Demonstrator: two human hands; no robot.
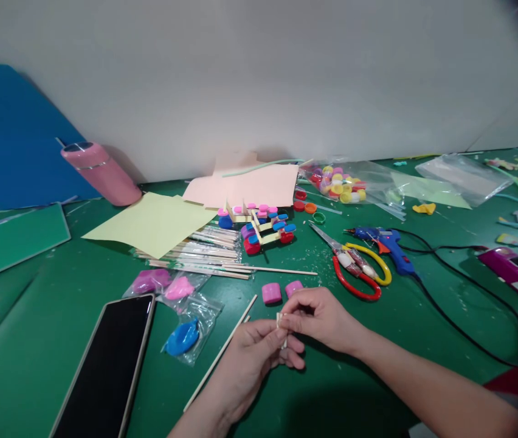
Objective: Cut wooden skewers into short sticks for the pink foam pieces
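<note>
My left hand [259, 353] is closed, pinching a small pale piece [279, 321] that looks like cut wooden stick; fingers hide most of it. My right hand [318, 317] pinches the upper end of the same piece, its thumb and forefinger meeting the left fingertips. Just beyond the hands sit two pink-purple bottle caps, one in plain sight [272, 294], the other [293, 288] close to my right knuckles. Beside my left wrist lies a thin wooden stick [222, 353], with a second stick partly covered. Further back are little stick-and-cap assemblies [265, 228] with pink, blue and red caps.
Scissors [350, 261] and a blue glue gun [389, 244] with a trailing black cord lie right. A phone [108, 365], bagged clay [182, 337] and bundled sticks [204, 255] are left. Behind stand a pink bottle [104, 173] and a bag of caps [338, 182].
</note>
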